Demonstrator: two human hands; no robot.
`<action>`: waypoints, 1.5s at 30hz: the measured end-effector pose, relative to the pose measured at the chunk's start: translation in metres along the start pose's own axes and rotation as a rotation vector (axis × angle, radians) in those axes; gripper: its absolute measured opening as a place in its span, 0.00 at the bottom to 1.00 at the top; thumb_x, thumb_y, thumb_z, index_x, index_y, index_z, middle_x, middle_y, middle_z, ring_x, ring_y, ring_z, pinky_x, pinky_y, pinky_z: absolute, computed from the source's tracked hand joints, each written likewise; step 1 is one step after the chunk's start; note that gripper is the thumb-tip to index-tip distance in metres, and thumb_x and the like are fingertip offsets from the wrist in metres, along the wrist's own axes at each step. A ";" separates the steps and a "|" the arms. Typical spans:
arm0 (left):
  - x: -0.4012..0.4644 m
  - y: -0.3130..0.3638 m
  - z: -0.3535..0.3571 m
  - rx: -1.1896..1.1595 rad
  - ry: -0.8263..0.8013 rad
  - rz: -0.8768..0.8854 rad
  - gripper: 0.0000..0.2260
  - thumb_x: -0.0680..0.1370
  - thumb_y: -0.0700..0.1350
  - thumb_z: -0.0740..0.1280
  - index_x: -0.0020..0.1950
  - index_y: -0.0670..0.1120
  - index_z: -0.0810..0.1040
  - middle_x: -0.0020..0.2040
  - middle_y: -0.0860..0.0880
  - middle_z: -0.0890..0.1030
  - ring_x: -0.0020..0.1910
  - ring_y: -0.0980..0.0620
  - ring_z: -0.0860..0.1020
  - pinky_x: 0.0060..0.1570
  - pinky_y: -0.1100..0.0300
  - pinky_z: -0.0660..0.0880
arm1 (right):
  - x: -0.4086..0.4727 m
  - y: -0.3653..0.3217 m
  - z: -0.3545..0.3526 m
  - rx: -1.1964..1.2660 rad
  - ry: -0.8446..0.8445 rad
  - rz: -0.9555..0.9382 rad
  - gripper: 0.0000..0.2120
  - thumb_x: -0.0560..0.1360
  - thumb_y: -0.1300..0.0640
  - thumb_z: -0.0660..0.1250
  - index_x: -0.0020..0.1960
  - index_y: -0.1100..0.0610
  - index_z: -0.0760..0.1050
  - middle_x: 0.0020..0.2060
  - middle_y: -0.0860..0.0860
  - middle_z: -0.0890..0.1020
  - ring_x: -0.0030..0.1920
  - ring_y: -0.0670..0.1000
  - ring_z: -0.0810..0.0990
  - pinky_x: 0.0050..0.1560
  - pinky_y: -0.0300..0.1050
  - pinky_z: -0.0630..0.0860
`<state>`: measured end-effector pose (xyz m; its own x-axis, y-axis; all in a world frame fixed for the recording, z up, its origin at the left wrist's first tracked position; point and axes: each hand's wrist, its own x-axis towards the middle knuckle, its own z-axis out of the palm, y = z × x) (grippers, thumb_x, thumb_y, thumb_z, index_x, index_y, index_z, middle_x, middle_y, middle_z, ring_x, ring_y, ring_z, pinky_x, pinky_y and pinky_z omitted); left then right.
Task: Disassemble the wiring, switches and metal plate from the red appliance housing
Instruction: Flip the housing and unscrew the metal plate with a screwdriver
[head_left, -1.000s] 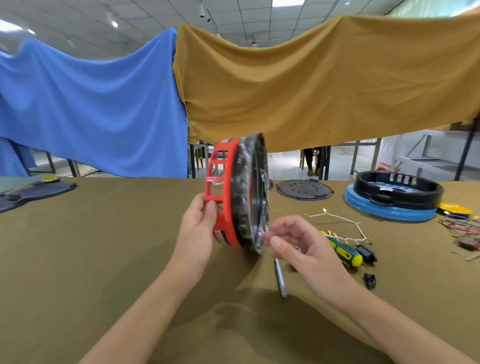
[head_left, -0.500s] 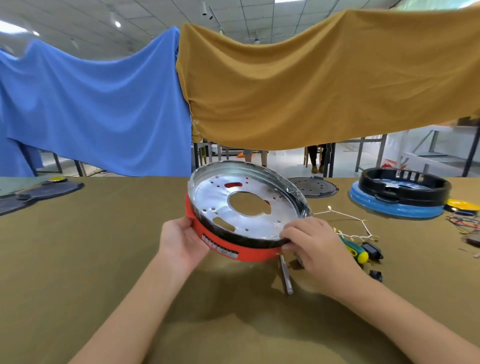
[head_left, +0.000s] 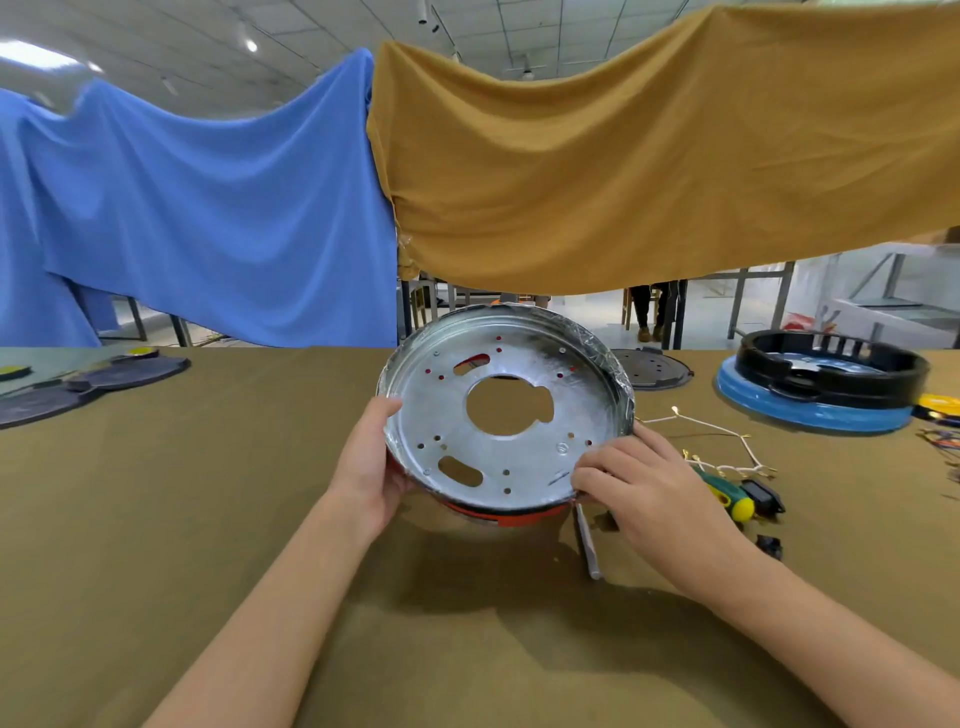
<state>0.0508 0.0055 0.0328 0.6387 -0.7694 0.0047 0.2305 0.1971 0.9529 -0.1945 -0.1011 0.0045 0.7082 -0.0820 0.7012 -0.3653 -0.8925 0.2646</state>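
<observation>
Both forearms reach in from the desk's (head_left: 156, 545) near edge: the left hand (head_left: 371, 467) cups the housing's (head_left: 498, 514) left side with fingers curled behind it, while the right hand's (head_left: 649, 493) fingers pinch the plate's (head_left: 519, 457) near-right rim. Compared with half a second ago, the housing tilts further toward the camera, hiding most of the red. It is held above the desk's middle, between the two hands.

Silver plate (head_left: 524, 452), red housing (head_left: 506, 515)

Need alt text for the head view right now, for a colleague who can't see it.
Both hands tilt the red housing with its metal plate toward the camera: left hand on the left rim, right hand gripping the lower right rim, screwdriver lying beside.
</observation>
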 end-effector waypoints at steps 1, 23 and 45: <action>0.001 0.000 0.000 0.005 0.001 0.007 0.12 0.78 0.50 0.62 0.53 0.48 0.82 0.43 0.46 0.83 0.39 0.48 0.81 0.40 0.53 0.77 | -0.001 0.000 0.001 0.006 -0.001 -0.004 0.13 0.66 0.66 0.79 0.47 0.54 0.83 0.45 0.50 0.84 0.47 0.52 0.83 0.62 0.55 0.77; 0.016 0.011 -0.027 0.067 -0.015 -0.153 0.07 0.75 0.45 0.64 0.45 0.46 0.80 0.38 0.47 0.82 0.36 0.48 0.80 0.44 0.55 0.76 | 0.002 -0.003 -0.003 0.394 -0.162 0.103 0.08 0.77 0.55 0.68 0.51 0.56 0.84 0.45 0.48 0.82 0.50 0.52 0.77 0.55 0.50 0.74; 0.018 0.003 -0.025 0.332 0.171 -0.032 0.03 0.74 0.35 0.67 0.43 0.41 0.79 0.35 0.43 0.75 0.29 0.49 0.73 0.30 0.62 0.72 | 0.009 -0.021 -0.011 1.045 -0.312 0.563 0.11 0.80 0.50 0.65 0.47 0.48 0.86 0.43 0.47 0.79 0.53 0.46 0.70 0.52 0.33 0.66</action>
<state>0.0811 0.0072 0.0279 0.7549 -0.6538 -0.0507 0.0197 -0.0546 0.9983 -0.1873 -0.0785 0.0123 0.7748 -0.5458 0.3191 -0.1093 -0.6127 -0.7827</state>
